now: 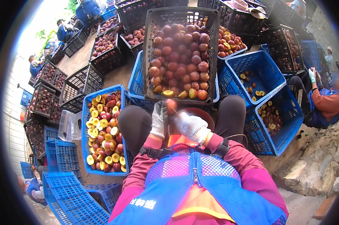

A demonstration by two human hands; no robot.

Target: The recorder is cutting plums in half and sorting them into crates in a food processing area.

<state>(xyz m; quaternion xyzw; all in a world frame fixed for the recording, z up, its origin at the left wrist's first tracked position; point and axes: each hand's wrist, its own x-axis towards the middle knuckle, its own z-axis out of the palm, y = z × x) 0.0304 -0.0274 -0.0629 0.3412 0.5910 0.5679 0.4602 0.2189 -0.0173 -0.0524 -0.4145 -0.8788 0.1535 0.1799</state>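
Note:
My left hand (159,120), in a pale work glove, is closed around a red plum (171,106). My right hand (192,126), also gloved, is closed just beside it on a thin blade-like tool (175,111) that points toward the plum; its exact kind is too small to make out. Under both hands, between my knees, sits a reddish round basin (207,116), mostly hidden. Right ahead, a black crate (149,56) full of plums (182,56) leans toward me, a few cut halves along its near edge.
At my left stands a blue crate (85,123) of halved plums with yellow flesh. Two blue crates (285,80) at my right hold some plum pieces. Black crates of plums (109,48) fill the background. A co-worker (327,101) sits at far right, near rough stones (308,176).

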